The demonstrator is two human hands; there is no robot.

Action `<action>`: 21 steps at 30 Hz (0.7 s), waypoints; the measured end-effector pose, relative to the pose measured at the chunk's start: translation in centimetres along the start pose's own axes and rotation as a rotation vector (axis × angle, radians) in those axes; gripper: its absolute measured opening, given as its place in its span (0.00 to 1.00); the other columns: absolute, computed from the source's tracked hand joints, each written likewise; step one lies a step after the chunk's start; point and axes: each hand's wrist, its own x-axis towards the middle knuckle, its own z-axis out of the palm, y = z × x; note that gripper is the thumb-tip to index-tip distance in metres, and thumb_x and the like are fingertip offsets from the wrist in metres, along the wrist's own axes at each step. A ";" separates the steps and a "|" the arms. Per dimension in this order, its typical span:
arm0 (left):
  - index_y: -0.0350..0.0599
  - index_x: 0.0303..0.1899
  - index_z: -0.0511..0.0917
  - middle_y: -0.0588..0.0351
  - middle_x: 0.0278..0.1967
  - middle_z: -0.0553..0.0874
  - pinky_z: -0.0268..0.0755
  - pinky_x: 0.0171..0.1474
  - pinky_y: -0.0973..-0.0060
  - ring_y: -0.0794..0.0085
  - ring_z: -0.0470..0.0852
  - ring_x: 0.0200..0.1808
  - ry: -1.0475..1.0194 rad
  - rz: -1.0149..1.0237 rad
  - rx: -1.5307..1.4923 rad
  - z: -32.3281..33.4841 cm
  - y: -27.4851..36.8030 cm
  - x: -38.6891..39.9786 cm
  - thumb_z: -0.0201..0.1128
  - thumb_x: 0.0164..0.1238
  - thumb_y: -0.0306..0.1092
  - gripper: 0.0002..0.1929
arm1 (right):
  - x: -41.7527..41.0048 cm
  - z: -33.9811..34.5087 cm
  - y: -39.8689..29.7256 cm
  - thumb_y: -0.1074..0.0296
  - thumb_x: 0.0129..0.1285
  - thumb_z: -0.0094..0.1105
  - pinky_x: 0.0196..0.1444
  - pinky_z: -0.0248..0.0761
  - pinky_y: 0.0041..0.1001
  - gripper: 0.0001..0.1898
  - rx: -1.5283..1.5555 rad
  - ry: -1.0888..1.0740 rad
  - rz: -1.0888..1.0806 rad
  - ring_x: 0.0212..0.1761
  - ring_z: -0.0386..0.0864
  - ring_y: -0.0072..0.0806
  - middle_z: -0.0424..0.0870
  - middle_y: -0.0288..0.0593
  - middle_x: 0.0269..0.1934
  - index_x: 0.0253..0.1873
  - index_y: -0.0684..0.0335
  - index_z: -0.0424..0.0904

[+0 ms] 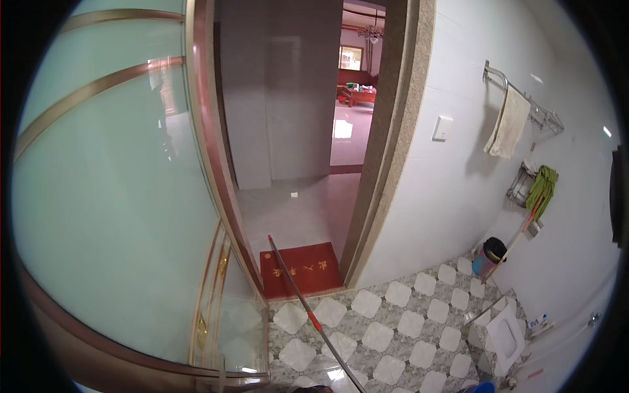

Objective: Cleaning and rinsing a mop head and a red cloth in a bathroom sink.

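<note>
Neither of my hands is in view. A long metal pole (295,285) with a red tip and a red collar (315,321) slants up from the bottom edge. Its lower end is cut off by the frame. The pole's far part passes across a red doormat (314,280) that bears yellow writing in the doorway. Below it spreads a floor of grey and white patterned tiles (374,336). At the bottom edge shows a small part of a dark object (314,389), too little to name.
A frosted glass door (113,206) fills the left. On the right wall hang a towel (508,123) on a rail and a green cloth mop head (543,186). Below stand a lined bin (484,263), a squat toilet (506,339) and a partly visible blue container (484,388).
</note>
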 end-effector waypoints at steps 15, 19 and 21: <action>0.53 0.61 0.68 0.50 0.63 0.65 0.59 0.64 0.57 0.57 0.59 0.67 0.273 -0.047 0.174 6.5 -1.0 -2.1 0.58 0.65 0.30 0.22 | -5.1 -0.5 2.2 0.55 0.64 0.53 0.60 0.67 0.47 0.24 0.062 0.232 0.185 0.56 0.73 0.46 0.78 0.51 0.52 0.61 0.60 0.71; 0.51 0.61 0.68 0.49 0.62 0.66 0.60 0.63 0.57 0.56 0.61 0.65 0.332 -0.045 0.266 6.1 0.1 -1.4 0.59 0.65 0.31 0.22 | -4.8 -1.0 2.1 0.56 0.64 0.54 0.60 0.67 0.47 0.24 0.062 0.267 0.196 0.56 0.74 0.46 0.78 0.51 0.52 0.61 0.60 0.71; 0.51 0.61 0.68 0.49 0.61 0.67 0.60 0.62 0.57 0.56 0.62 0.65 0.361 -0.042 0.320 5.4 0.8 -1.1 0.59 0.64 0.31 0.22 | -4.4 -1.3 2.1 0.56 0.63 0.54 0.60 0.67 0.47 0.24 0.063 0.280 0.195 0.56 0.74 0.46 0.78 0.51 0.52 0.61 0.60 0.71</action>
